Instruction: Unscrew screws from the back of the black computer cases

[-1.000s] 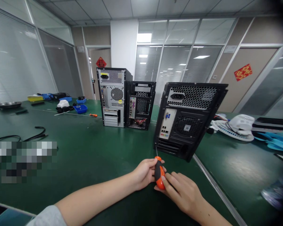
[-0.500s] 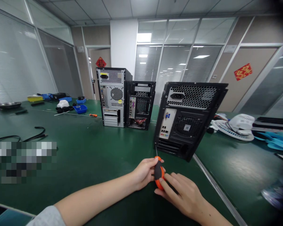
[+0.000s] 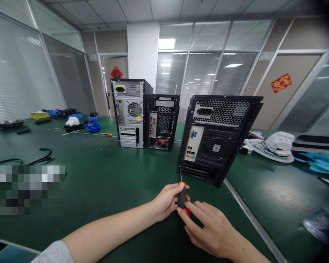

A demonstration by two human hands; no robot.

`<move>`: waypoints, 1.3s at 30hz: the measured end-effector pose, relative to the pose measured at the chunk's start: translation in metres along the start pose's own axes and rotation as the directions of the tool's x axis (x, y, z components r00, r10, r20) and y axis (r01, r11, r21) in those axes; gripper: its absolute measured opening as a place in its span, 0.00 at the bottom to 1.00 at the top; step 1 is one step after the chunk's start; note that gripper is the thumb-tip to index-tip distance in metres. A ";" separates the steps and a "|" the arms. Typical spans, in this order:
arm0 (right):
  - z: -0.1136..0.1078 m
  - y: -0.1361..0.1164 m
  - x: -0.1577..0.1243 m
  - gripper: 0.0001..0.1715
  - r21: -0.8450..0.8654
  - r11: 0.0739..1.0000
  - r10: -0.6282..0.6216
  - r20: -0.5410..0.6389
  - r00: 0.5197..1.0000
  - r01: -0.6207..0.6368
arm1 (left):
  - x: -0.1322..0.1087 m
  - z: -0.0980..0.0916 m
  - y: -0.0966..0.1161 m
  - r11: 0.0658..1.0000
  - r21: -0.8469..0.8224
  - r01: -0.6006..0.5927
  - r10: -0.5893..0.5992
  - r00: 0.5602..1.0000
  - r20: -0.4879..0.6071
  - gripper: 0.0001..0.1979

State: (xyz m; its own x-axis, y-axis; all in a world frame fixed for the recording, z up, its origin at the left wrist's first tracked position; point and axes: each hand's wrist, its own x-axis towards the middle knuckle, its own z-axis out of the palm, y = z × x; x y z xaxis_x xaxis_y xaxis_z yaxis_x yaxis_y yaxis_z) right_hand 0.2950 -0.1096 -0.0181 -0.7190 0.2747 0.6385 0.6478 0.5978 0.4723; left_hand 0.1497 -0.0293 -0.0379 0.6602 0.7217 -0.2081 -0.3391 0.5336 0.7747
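An orange and black screwdriver (image 3: 182, 199) points away from me, its thin shaft reaching the lower left corner of a black computer case (image 3: 216, 146). My left hand (image 3: 168, 201) is closed around the front of the handle near the shaft. At the rear end of the handle, my right hand (image 3: 207, 226) grips it with thumb and fingertips. The case stands with its back panel facing me, showing ports, a vent and a power socket. Whether the tip sits in a screw is too small to tell.
Behind stand a silver-backed computer case (image 3: 130, 117) and a smaller black case (image 3: 163, 122). Blue trays (image 3: 92, 127) and another orange screwdriver (image 3: 108, 134) lie far left. Fan parts (image 3: 276, 146) and blue blades (image 3: 320, 162) are at right. Black cables (image 3: 41, 159) lie left.
The fingers of my right hand have shifted around the rear of the screwdriver handle, with the thumb moved up and left. My left hand and the case have stayed in place.
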 end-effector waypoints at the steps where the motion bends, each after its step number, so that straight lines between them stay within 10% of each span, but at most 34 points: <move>1: 0.000 0.000 -0.001 0.19 0.003 1.000 -0.003 0.010 1.000 0.003 | 0.000 0.000 0.000 1.000 0.003 0.000 0.000 1.000 -0.005 0.17; 39: 0.002 0.004 -0.003 0.27 -0.028 0.989 -0.137 0.232 0.963 0.147 | 0.001 0.003 0.001 0.995 0.087 -0.042 0.053 0.989 -0.138 0.28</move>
State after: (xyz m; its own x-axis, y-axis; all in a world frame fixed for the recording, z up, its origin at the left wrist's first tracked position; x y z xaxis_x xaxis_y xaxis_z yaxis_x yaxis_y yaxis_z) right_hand 0.2990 -0.1065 -0.0198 -0.8396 0.3570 0.4094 0.5415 0.6105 0.5780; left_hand 0.1521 -0.0297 -0.0355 0.5420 0.8032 -0.2471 -0.3069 0.4630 0.8316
